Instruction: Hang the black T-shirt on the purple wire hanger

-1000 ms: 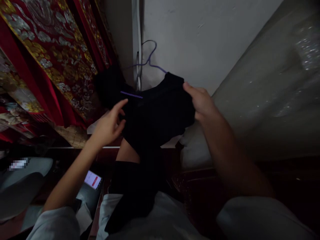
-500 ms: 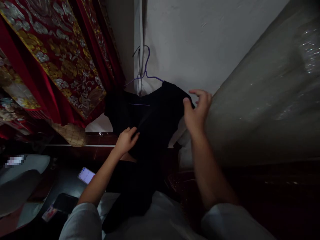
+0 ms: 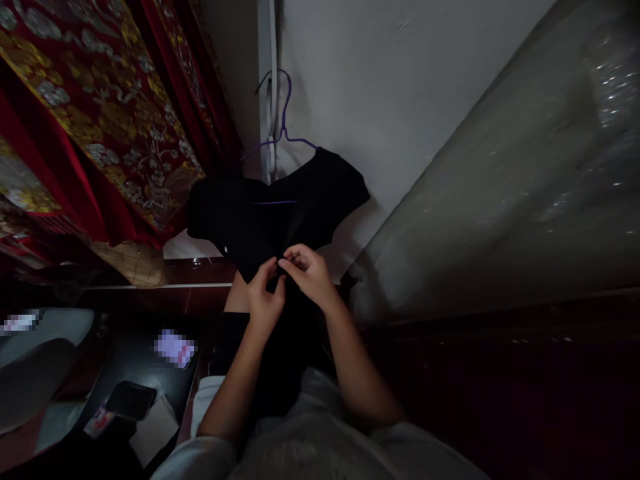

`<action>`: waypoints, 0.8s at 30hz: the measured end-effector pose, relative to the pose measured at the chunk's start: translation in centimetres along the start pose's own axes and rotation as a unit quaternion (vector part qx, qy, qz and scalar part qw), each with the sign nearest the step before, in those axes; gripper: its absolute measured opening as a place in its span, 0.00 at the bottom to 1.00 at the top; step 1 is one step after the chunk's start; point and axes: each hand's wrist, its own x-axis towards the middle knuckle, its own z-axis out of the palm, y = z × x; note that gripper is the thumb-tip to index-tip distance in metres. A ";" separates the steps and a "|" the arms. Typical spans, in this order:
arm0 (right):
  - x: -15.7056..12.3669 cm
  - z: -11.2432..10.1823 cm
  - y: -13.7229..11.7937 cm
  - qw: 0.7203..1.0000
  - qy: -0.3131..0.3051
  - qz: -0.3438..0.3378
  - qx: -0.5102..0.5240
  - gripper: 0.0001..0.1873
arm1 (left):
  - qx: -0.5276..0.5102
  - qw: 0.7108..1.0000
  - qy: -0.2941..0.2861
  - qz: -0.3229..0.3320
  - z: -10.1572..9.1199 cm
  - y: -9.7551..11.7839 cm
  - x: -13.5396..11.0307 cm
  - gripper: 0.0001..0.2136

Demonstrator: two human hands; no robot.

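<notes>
A black short-sleeved garment (image 3: 330, 193) with a deep V-shaped neckline hangs on a purple wire hanger (image 3: 287, 110). Both of my hands meet at the low point of its neckline. The fingers of my left hand (image 3: 266, 290) pinch the dark cloth there. Right beside it, my right hand (image 3: 307, 270) has thumb and fingertips closed on the same spot of the garment. Whether a button or fastener lies between the fingertips is too dark to tell. The lower part of the garment falls toward my lap, partly behind my forearms.
Red cloth with gold and silver embroidery (image 3: 125, 133) hangs at the left. A phone with a lit screen (image 3: 174, 348) and a dark phone or case (image 3: 131, 400) lie on a black surface at lower left. Plastic-wrapped material (image 3: 480, 200) leans against the wall at the right.
My right hand has left the garment's right shoulder and come down to the neckline beside my left hand. My left hand has shifted slightly right. The lit phone shows more fully.
</notes>
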 end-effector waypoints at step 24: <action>3.1 -3.3 -5.9 0.989 0.002 0.120 0.081 0.15 | -0.007 0.998 -0.026 -0.056 -0.1 0.2 -0.3 0.07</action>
